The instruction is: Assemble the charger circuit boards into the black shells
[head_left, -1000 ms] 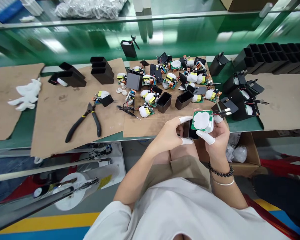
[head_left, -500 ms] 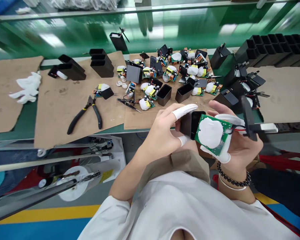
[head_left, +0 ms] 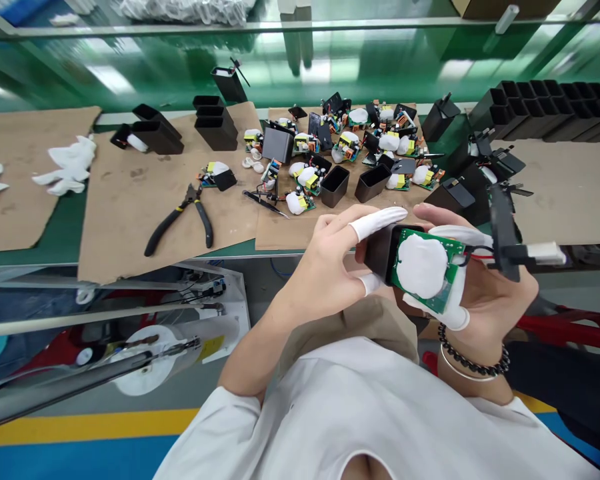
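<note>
In front of my body, past the table's front edge, my left hand (head_left: 337, 267) grips a black rectangular plastic case (head_left: 380, 253). White finger cots cover some of its fingertips. My right hand (head_left: 485, 287), also in finger cots, holds a green circuit board (head_left: 450, 250) with a round white blob (head_left: 422, 267) on its face. The board's left edge is at the open mouth of the case; how far in it sits I cannot tell. Red and black wires run from the board to a black end cap (head_left: 504, 233) with a white-tipped plug, beyond my right fingers.
Cutting pliers (head_left: 183, 217) and tweezers (head_left: 265, 204) lie on cardboard (head_left: 120, 213). Several board assemblies (head_left: 347, 145) crowd the middle. Upright empty cases (head_left: 335, 187) stand nearby, with rows of cases (head_left: 545, 110) at the far right. White finger cots (head_left: 70, 163) lie left.
The view has shifted slightly, so the table's things appear further right. Both hands keep their grip, and the board and case look slightly closer together.
</note>
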Available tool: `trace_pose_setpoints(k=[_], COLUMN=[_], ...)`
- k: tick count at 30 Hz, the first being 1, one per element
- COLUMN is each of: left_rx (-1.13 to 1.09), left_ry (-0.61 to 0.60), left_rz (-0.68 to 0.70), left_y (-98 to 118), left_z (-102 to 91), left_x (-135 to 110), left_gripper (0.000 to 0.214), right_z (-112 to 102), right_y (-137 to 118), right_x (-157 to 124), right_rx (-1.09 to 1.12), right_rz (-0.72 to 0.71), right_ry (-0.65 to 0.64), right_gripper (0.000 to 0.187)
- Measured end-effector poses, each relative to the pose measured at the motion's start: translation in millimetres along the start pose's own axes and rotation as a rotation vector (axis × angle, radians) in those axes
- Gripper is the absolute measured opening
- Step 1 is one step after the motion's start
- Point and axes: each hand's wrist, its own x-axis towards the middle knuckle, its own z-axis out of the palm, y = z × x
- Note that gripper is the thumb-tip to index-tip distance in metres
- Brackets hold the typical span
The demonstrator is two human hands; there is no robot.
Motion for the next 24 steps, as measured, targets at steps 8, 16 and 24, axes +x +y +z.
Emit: trace_pose_setpoints(k=[8, 16, 24], left_rx=[0.001, -0.019, -0.066], left_ry=[-0.023, -0.013, 0.017], left_rz=[-0.041, -0.069, -0.105], left_y=[4, 3, 2], left_z=[-3.9, -5.9, -4.8], left_x=[1, -1, 0], left_gripper=[0.059, 0.064, 0.066], right_z=[7, 7, 11], right_y=[4, 11, 9], right_x=[5, 3, 10], right_rx=[-0.016, -0.043, 0.028], right_rz=[-0.154, -0.155, -0.128], right_ry=[0.08, 0.11, 0.074], right_gripper=[0.041, 0.05, 0.054])
